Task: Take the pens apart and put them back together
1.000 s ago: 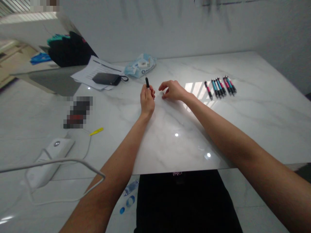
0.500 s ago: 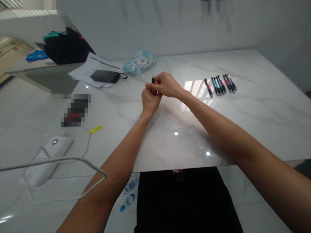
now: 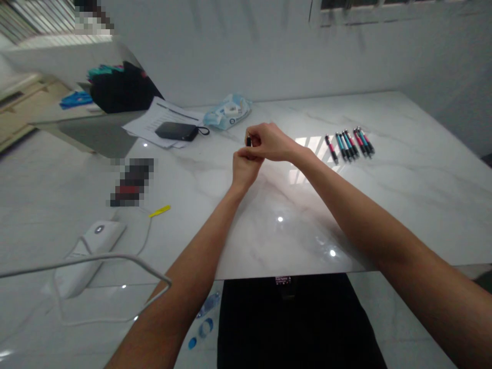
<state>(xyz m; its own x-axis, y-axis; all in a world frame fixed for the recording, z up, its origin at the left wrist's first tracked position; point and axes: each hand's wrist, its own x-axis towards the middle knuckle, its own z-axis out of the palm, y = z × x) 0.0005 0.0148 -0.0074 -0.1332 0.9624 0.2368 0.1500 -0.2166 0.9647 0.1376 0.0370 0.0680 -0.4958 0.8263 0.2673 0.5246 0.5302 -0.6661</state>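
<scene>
Over the middle of the table, my left hand (image 3: 246,170) and my right hand (image 3: 272,142) meet, both closed around a pen (image 3: 248,141). Only a short dark part of the pen shows; my fingers hide the rest. The right hand lies on top, its fingers curled at the pen's upper end, while the left grips lower down. To the right, several pens (image 3: 348,145) lie side by side in small groups, with red or turquoise barrels and black grips.
Behind my hands lies a light blue wipes packet (image 3: 228,111). Left of it, a black power bank (image 3: 177,131) rests on papers (image 3: 148,124). A white power strip (image 3: 90,256) with a grey cable and a yellow tag (image 3: 160,211) is at the left. Plastic bottles (image 3: 208,306) show below the table edge.
The view has tilted slightly, so everything sits lower. My right fingers have curled over the pen's upper end, and less of the pen shows now.
</scene>
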